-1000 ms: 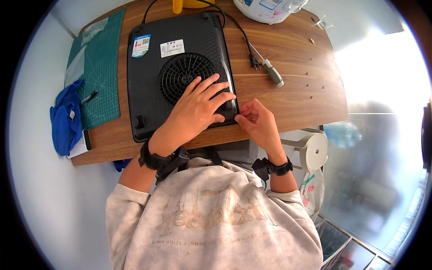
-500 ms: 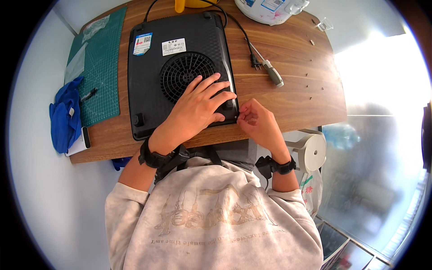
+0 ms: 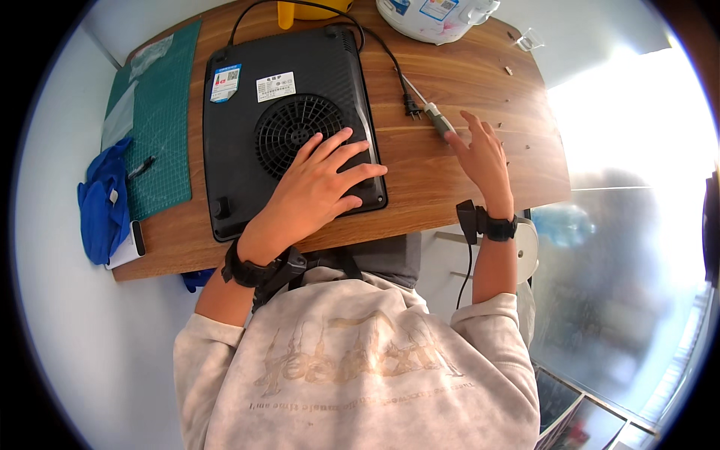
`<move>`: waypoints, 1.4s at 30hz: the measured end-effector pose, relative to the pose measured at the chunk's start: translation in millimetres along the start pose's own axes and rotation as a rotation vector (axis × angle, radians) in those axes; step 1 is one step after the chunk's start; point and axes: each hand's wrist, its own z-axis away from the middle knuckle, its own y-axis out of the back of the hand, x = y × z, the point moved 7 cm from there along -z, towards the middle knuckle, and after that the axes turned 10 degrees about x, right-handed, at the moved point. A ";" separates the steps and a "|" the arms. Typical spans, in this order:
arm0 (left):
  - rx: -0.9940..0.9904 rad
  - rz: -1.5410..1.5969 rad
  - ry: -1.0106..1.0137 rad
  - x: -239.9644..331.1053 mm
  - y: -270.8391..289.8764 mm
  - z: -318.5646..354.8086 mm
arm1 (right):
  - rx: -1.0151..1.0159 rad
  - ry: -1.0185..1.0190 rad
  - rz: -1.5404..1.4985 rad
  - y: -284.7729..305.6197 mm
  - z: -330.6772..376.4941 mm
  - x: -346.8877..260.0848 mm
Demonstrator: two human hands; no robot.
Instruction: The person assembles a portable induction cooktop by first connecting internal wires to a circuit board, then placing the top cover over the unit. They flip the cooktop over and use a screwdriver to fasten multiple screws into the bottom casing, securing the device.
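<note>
Bench (image 3: 420, 180) has green mat (image 3: 165, 112) + blue cloth (image 3: 105, 202) on L, white pot (image 3: 427, 19) at far side, small loose bits (image 3: 500, 124) on R. Plug (image 3: 412, 107) sits btwn black appliance (image 3: 232, 154) & screwdriver (image 3: 436, 117), close to the latter. Appliance lies flat on bench, underside up: round grille (image 3: 289, 124), 2 stickers. L hand (image 3: 309, 187) on its near-R part, fingers spread wide. R hand (image 3: 486, 165) at screwdriver handle end, fingers apart, no grip; can't tell if touching.

Black appliance (image 3: 240, 154): printed white label (image 3: 276, 87) above vent grille (image 3: 289, 129) | blue-and-white label (image 3: 226, 83) with square code, above left of grille | white pot (image 3: 424, 28), above right of grille: blue-edged label (image 3: 439, 7) | sweatshirt (image 3: 352, 311), below grille: faded brown lettering (image 3: 330, 407)
</note>
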 end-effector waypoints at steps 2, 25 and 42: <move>-0.003 0.000 0.001 0.5 1.2 -0.4 | 0.002 0.032 0.037 -2.3 -3.7 -10.3; 0.057 -0.022 -0.049 0.0 -0.8 0.9 | -0.048 -0.311 -0.965 70.1 80.0 4.4; 0.159 -0.120 -0.079 -0.8 -8.3 1.9 | -0.091 -0.116 -0.643 96.4 133.9 -25.4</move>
